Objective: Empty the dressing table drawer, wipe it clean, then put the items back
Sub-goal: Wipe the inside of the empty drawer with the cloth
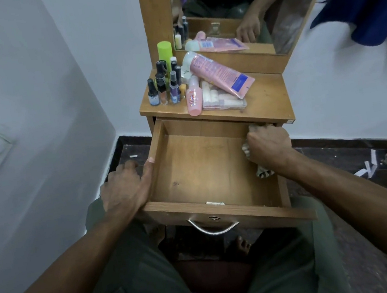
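Left hand (124, 184): I see it resting on the drawer's left wall, thumb hooked over the top edge and fingers spread down the outside; the grip is loose and steadying, not pinching anything.
Drawer (160, 151): pulled well out below the worktop, a shallow wooden box with a smooth brown laminate floor, bare of items as far as I can see; a curved metal handle (212, 228) sits on its front panel.
Nail polish bottles (166, 86): a tight cluster of small dark-capped glass bottles standing upright at the left end of the worktop (268, 100), with a lime-green cylinder (164, 51) behind them.
Pink bottle (194, 98): small, glossy plastic, lying just beside the cluster.
Pink tube (222, 74): long soft squeeze tube with a blue label patch, lying tilted across a clear flat packet (221, 103).
Right hand (269, 145): fingers curled tight round a bunched cloth (263, 172), pressing it into the drawer's far right corner against the side wall; the cloth looks soft and striped, though mostly hidden.
Progress: by my reading the emptying is done and the wiping is in hand.
Left to do: I judge the rest of the floor and walls may need a pass, then every item goes back in.
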